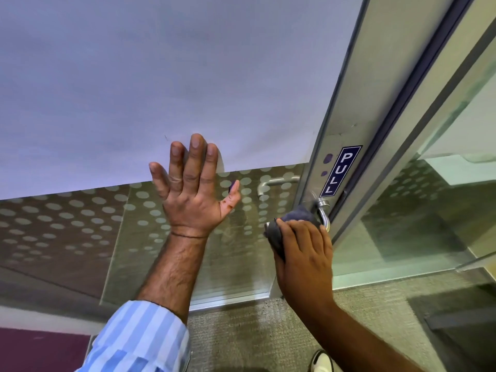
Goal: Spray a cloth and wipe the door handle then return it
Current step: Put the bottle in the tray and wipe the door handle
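Note:
A dark grey cloth (294,218) is wrapped over the lever of the silver door handle (324,214), which sits on the metal door frame below a blue PULL sticker (340,170). My right hand (303,253) grips the cloth and presses it on the handle; only the handle's curved neck shows beside my fingers. My left hand (192,189) lies flat with fingers spread on the glass door (80,218), left of the handle. No spray bottle is in view.
The glass door carries a white frosted panel (161,76) above and a dotted film below. A second handle (273,183) shows through the glass on the far side. A glass side panel (402,224) stands to the right. Grey carpet (241,339) lies underfoot.

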`<action>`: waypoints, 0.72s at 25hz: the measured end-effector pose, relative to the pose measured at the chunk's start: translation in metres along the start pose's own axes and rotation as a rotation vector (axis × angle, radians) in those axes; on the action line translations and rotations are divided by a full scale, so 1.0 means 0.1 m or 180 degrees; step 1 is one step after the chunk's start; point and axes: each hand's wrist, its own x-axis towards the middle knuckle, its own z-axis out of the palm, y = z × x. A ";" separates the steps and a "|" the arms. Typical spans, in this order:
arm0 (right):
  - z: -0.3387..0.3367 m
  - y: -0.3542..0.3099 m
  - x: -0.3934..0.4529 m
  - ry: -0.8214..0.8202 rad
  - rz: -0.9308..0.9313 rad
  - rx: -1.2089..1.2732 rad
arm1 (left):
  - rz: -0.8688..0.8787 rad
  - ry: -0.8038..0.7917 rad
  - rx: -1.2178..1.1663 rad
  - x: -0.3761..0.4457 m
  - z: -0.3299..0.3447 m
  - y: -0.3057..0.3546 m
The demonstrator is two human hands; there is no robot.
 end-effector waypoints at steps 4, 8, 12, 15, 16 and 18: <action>0.00 -0.03 0.04 -0.0029 -0.0074 -0.0008 | -0.0025 -0.0050 -0.0028 0.01 -0.02 0.01; -0.08 -0.09 0.10 -0.0207 -0.0174 0.0098 | -0.0048 -0.0082 -0.0038 0.00 -0.04 0.01; -0.18 -0.13 0.20 -0.0242 -0.0033 0.0819 | -0.0098 -0.0126 -0.0057 0.01 -0.06 0.02; -0.24 -0.02 0.23 -0.0078 -0.0073 0.1366 | -0.0106 -0.0183 -0.0089 0.02 -0.09 0.02; -0.25 0.02 0.21 -0.0014 -0.0238 0.1396 | -0.0114 -0.0201 -0.0101 0.02 -0.10 0.03; -0.25 0.06 0.18 0.0072 -0.0628 0.1286 | -0.0130 -0.0229 -0.0119 0.03 -0.13 0.04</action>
